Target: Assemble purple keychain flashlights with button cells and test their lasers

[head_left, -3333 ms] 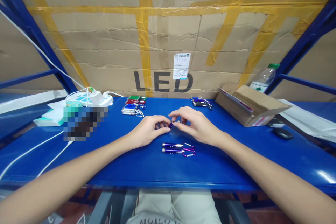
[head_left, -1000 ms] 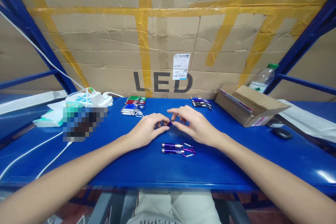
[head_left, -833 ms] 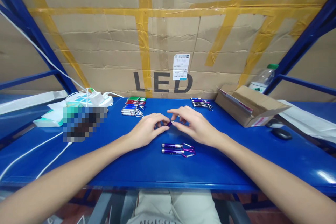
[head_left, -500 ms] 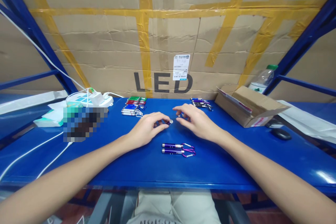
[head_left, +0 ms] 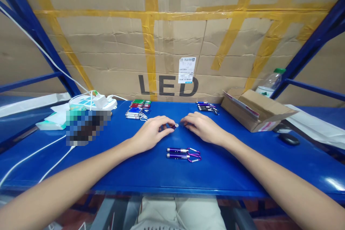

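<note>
My left hand (head_left: 155,132) is closed on a small purple penlight (head_left: 175,126), its round silver end poking out past the fingertips. Most of that penlight is hidden by the fingers. Facing it, a short gap away, my right hand (head_left: 203,126) has its thumb and fingers drawn together low over the table; what they hold, if anything, is too small and covered to name. Nearer to me, two purple penlights (head_left: 177,156) lie side by side, with purple carabiner clips (head_left: 194,156) at their right ends.
Behind my left hand lies a row of green, red, blue and silver penlights (head_left: 137,109); blue and black ones (head_left: 206,107) lie back right. An open cardboard box (head_left: 256,111), a black mouse (head_left: 289,138), a bottle (head_left: 271,81) and a white power strip (head_left: 107,104) flank the blue table (head_left: 129,172).
My right hand has lowered slightly, and its raised fingers have curled down toward the thumb. My left hand keeps the penlight in nearly the same place.
</note>
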Motion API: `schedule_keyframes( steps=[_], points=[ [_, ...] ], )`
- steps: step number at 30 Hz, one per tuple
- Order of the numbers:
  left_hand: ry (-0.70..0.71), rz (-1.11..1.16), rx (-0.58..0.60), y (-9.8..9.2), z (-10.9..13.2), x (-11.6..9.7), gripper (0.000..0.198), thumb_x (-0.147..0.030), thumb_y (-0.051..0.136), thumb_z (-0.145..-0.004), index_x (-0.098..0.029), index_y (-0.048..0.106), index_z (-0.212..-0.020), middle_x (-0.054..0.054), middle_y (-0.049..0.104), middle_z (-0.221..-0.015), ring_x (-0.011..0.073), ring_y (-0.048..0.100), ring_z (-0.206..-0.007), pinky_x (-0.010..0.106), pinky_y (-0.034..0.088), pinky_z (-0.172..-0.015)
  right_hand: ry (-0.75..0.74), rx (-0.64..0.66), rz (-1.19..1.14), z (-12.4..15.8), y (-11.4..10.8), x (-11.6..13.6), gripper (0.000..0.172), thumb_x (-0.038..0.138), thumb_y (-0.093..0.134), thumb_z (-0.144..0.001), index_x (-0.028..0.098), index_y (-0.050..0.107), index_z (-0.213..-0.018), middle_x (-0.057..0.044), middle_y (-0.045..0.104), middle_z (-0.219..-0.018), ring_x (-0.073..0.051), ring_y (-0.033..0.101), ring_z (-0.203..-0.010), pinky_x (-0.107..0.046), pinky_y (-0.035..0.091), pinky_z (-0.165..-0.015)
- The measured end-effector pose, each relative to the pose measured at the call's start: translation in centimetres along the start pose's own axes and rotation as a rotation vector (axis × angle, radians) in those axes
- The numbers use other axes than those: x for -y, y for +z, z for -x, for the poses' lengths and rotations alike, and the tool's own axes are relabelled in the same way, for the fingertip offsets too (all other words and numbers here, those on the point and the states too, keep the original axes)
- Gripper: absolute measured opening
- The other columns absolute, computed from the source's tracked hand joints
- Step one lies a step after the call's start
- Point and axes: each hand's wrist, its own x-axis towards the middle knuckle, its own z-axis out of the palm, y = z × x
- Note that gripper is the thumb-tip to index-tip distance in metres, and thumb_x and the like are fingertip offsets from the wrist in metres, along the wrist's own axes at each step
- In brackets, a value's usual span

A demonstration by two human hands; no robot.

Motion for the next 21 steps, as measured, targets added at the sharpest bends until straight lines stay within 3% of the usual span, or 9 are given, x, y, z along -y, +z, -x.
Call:
schedule_keyframes(
  steps=[12,21],
  points=[
    [0.009,0.010,0.008,0.0,0.1,0.1,0.016,-0.026,0.067,-0.105,-0.023,0.076,-0.118,0.003,0.077,-0.114,0.0187,0.069,-0.095,0.031,0.052,-0.084,0.011,0.014,-0.033,0.0,-0.1,0.3,0.026,0.009,0.061,-0.101,0.021,0.072,-0.121,-0.009,0.076,-0.114,-0.028,0.069,-0.107,-0.039,0.052,-0.092],
    [0.019,-0.035,0.007,0.0,0.0,0.3,0.017,-0.028,0.067,-0.105,-0.022,0.076,-0.118,0.005,0.078,-0.113,0.0200,0.070,-0.092,0.032,0.053,-0.084,-0.067,-0.236,-0.196,0.0,-0.8,1.7,0.026,0.018,0.061,-0.105,0.022,0.070,-0.129,-0.008,0.073,-0.111,-0.024,0.068,-0.099,-0.038,0.054,-0.090]
  ],
)
